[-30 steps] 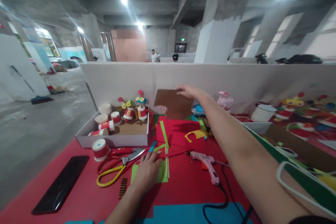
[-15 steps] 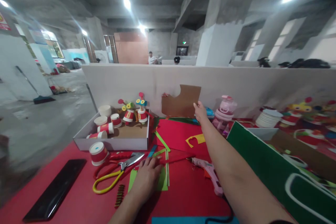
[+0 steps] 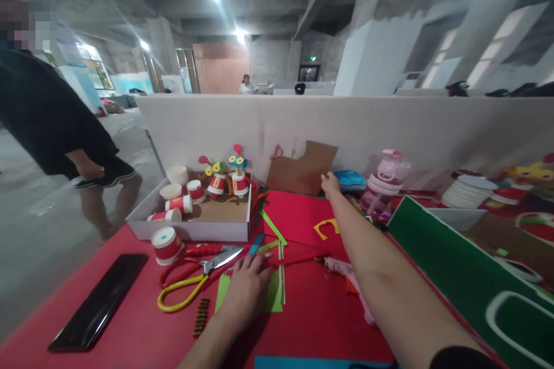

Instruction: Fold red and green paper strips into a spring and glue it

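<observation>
My left hand [image 3: 249, 282] lies palm down with its fingers stretched over a sheet of light green paper [image 3: 273, 294]; thin green strips run beside it. My right arm reaches forward, and my right hand [image 3: 331, 183] pinches the right edge of a piece of brown cardboard [image 3: 298, 172] with a curved cut-out. This cardboard leans toward the white partition. Left of my left hand are yellow-and-red-handled scissors [image 3: 208, 265] and a small coiled paper strip [image 3: 201, 317]. A pink glue gun [image 3: 348, 271] lies under my right forearm, partly hidden.
A white box [image 3: 190, 233] holds paper cups and two cup figures. One cup [image 3: 167, 245] stands before it, near a black phone-like slab [image 3: 99, 300]. A pink bottle [image 3: 386, 181], green board [image 3: 454, 265] and white partition [image 3: 208, 121] surround the table. A person [image 3: 56, 109] walks at left.
The cardboard's upper right corner has tipped to the right, with my right hand still at its edge. My left hand stays on the green paper. A person has come into view at left.
</observation>
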{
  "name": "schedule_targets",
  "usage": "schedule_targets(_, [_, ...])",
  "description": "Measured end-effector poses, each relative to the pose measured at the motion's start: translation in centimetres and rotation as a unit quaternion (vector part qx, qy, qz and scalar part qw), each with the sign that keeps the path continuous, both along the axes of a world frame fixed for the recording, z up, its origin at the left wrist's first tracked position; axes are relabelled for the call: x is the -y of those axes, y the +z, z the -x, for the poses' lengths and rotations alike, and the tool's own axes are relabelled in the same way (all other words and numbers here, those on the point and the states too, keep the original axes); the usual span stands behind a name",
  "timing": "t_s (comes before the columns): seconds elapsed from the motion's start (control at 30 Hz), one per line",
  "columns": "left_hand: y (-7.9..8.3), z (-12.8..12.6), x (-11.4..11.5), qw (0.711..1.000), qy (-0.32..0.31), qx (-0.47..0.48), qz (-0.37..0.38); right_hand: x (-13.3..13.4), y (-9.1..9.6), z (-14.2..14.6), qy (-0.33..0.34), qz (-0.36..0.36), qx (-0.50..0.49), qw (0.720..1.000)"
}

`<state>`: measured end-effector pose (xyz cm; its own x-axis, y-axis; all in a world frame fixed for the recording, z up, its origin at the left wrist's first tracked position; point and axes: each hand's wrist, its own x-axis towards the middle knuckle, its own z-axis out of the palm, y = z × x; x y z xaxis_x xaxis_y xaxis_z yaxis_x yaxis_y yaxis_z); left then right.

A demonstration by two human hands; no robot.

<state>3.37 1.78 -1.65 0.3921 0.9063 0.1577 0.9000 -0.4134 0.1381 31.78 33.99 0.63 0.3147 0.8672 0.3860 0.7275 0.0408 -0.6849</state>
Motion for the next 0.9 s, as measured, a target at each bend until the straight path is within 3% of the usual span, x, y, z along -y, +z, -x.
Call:
schedule_targets(0.27, [0.0,0.1,0.1,1.000,0.000,0.003,0.001,0.9,1.0,-0.2,-0.091,0.017,-0.060,0.994])
schedule_targets(0.4, [0.0,0.2,0.1,1.000,-0.003,0.001,-0.006,3.7,1.7,2.6,-0.148,-0.063,-0.026,0.987])
schedule_targets(0.43, [0.0,0.1,0.1,1.000,-0.003,-0.003,-0.006,4.5,1.8,3.9,-0.120,-0.089,0.015,0.989])
schedule_targets(0.5, [0.1,0.1,0.2,1.000,0.000,-0.008,-0.004,6.0,1.7,7.3,0.029,-0.082,0.126,0.988])
schedule_targets(0.57, [0.3,0.1,0.2,1.000,0.001,-0.010,0.001,7.2,1.0,11.0,0.213,-0.035,0.261,0.941])
schedule_targets(0.63, [0.4,0.1,0.2,1.000,0.003,-0.008,0.005,8.0,-0.1,14.3,0.318,0.001,0.340,0.885])
schedule_targets(0.73, [0.5,0.1,0.2,1.000,0.006,-0.001,0.009,8.3,-1.8,17.2,0.338,0.042,0.349,0.873])
schedule_targets(0.9, [0.5,0.2,0.2,1.000,-0.004,0.008,-0.006,7.4,-2.3,17.4,0.284,0.033,0.284,0.915])
